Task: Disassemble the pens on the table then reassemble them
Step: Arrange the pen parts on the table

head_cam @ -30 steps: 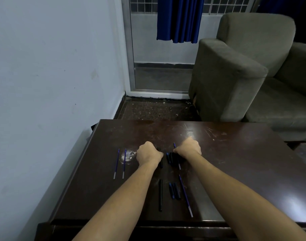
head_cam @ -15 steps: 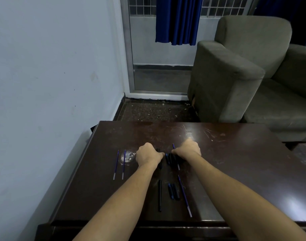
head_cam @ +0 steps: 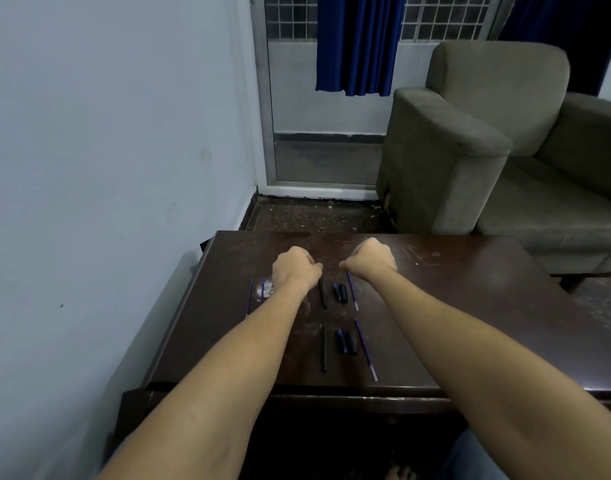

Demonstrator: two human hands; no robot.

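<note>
Pen parts lie in two rows on the dark wooden table [head_cam: 470, 306]. The far row has a black barrel [head_cam: 322, 293], two short dark caps [head_cam: 341, 292] and a blue refill [head_cam: 352, 291]. The near row holds another black barrel [head_cam: 323, 348], two dark caps [head_cam: 345, 341] and a blue refill [head_cam: 365, 349]. Two more blue refills [head_cam: 250, 299] lie at the left. My left hand [head_cam: 295, 271] and my right hand [head_cam: 370, 259] hover just beyond the far row, fingers curled into fists, backs toward me. Nothing shows in either fist.
A small clear shiny thing [head_cam: 267, 288] sits by the left refills, partly behind my left wrist. A grey armchair [head_cam: 470, 150] stands beyond the table at the right. A pale wall runs along the left, with a door and blue curtain [head_cam: 356, 46] behind.
Both hands have lifted off the far row of parts and moved away from me and slightly apart. The barrel, caps and refill they covered now lie in plain sight.
</note>
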